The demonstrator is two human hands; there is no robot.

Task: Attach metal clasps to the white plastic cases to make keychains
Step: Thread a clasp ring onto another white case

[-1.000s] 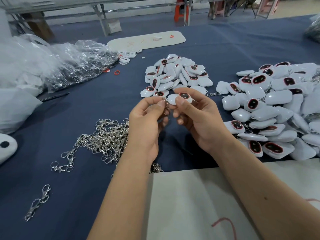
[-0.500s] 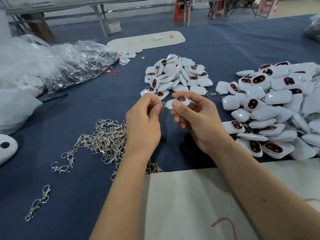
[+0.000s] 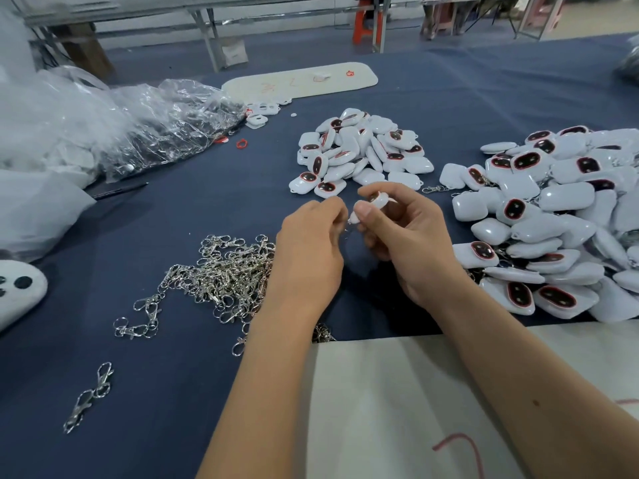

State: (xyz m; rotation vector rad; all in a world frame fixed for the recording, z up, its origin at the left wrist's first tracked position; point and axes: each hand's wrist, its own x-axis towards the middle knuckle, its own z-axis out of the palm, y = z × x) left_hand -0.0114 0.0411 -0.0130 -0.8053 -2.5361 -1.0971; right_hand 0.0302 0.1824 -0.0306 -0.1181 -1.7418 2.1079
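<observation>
Clasp going onto case, above blue cloth (image 3: 173,392).
Right hand (image 3: 404,243) pinching white case (image 3: 377,201); left hand (image 3: 311,250) pinching clasp (image 3: 346,229) just left of case.

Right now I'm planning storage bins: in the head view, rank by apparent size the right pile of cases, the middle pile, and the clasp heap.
1. Right pile of cases, largest.
2. Middle pile and clasp heap: look alike; hand hides part of the heap.

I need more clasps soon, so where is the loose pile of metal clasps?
In the head view, the pile of metal clasps lies on the blue cloth at centre-left, just left of the left hand.
</observation>
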